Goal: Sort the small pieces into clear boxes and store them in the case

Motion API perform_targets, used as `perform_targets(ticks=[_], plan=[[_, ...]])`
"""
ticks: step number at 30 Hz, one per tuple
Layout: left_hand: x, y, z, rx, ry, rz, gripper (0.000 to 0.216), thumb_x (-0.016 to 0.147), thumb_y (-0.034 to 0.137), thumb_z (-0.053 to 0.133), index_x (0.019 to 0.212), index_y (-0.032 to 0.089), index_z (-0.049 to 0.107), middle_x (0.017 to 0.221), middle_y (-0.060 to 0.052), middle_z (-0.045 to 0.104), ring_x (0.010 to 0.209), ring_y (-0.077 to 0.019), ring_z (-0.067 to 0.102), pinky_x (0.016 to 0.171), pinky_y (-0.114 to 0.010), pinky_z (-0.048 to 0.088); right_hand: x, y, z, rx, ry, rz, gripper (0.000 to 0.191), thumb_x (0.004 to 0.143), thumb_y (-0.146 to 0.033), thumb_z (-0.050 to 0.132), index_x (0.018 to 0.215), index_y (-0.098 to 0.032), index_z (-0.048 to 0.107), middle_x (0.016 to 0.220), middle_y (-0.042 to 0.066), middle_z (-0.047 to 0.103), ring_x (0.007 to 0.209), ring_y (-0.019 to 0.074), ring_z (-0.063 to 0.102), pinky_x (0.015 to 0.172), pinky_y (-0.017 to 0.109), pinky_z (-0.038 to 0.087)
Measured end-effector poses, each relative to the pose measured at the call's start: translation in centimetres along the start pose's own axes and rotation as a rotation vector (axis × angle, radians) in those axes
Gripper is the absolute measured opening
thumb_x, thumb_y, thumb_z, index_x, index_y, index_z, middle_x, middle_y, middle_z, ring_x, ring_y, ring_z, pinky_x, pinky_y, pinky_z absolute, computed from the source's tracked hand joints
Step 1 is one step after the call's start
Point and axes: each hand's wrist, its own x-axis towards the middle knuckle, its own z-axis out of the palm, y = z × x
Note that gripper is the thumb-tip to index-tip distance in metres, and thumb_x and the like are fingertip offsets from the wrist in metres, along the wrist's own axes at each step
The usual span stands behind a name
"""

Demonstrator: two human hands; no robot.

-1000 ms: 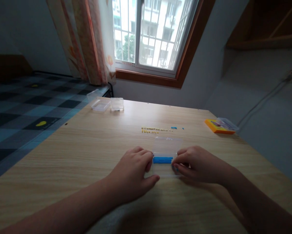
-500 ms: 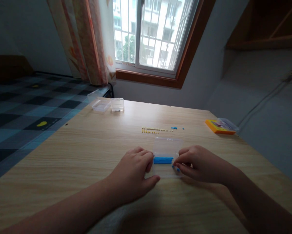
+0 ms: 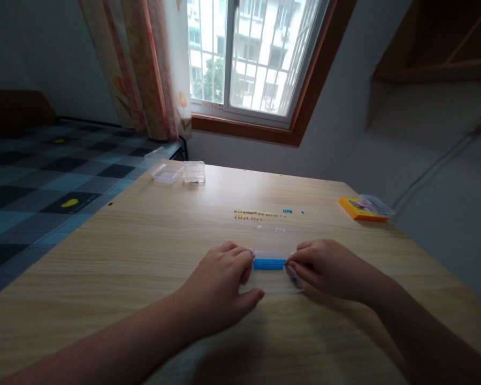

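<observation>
A clear plastic box (image 3: pixel 272 284) lies with its lid (image 3: pixel 278 238) folded back on the table in front of me. Inside, small blue pieces form a tight row (image 3: pixel 269 264) along the back of the tray. My left hand (image 3: pixel 229 283) holds the box at its left side, fingers curled on the edge and thumb over the front. At the right end of the row, my right hand (image 3: pixel 314 267) pinches a small blue piece, mostly hidden by the fingertips. Another loose blue piece (image 3: pixel 294 279) lies in the box just under the right hand.
Behind the box, small yellow pieces (image 3: pixel 248 213) lie in rows, with a few blue ones (image 3: pixel 287 211) beside them. Two clear containers (image 3: pixel 167 172) (image 3: pixel 194 172) stand at the far left edge. An orange box (image 3: pixel 363 208) sits near the right edge.
My right fingertips have moved slightly up and closed against the right end of the blue row, with a small blue piece between them. My left hand stays where it was.
</observation>
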Motion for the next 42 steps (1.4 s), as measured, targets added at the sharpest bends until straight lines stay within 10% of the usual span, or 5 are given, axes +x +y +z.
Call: perform_targets(ticks=[42], plan=[[0.0, -0.1, 0.1, -0.003, 0.013, 0.022, 0.033, 0.077, 0.030, 0.076, 0.072, 0.022, 0.045, 0.085, -0.001, 0.063, 0.090, -0.0249, 0.053, 0.078, -0.035, 0.039, -0.7, -0.2, -1.2, 0.056, -0.034, -0.069, 0.019, 0.085, -0.016, 0.056, 0.077, -0.019, 0.074, 0.071, -0.001, 0.065, 0.062, 0.0076, 0.052, 0.059, 0.022, 0.031]])
